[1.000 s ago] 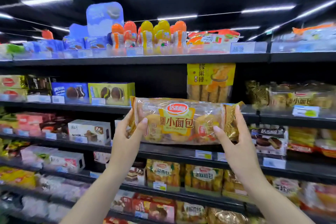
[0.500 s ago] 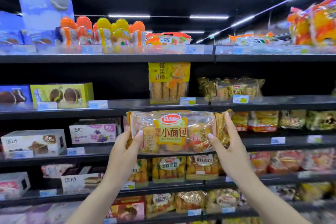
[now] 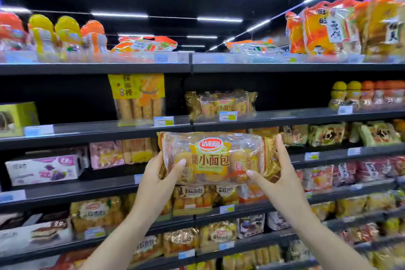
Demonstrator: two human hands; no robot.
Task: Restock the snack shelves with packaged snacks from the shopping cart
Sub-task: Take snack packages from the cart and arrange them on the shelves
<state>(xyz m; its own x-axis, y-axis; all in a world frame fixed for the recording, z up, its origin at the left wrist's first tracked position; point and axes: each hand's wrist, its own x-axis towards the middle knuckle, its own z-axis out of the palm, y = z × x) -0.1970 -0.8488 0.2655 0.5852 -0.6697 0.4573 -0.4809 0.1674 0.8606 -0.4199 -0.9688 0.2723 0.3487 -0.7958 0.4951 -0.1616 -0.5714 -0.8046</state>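
Crinkly clear plastic: one bread pack [image 3: 215, 158] held up before the shelves, not yet placed.

Head view: the left hand [image 3: 157, 178] pinches the pack's left end, thumb across the front and fingers behind; the right hand [image 3: 278, 176] clasps the right end the same way, one finger raised along the gold crimped edge. The pack hangs level in the air, in front of the shelf edge [image 3: 285, 117] and just below a matching pack [image 3: 221, 104] that already lies on that shelf, with bare shelf to its right. By the look of it this pack belongs beside it; the cart is out of sight, so what remains cannot be told. Through the film show golden buns, under a yellow label with a red oval logo.
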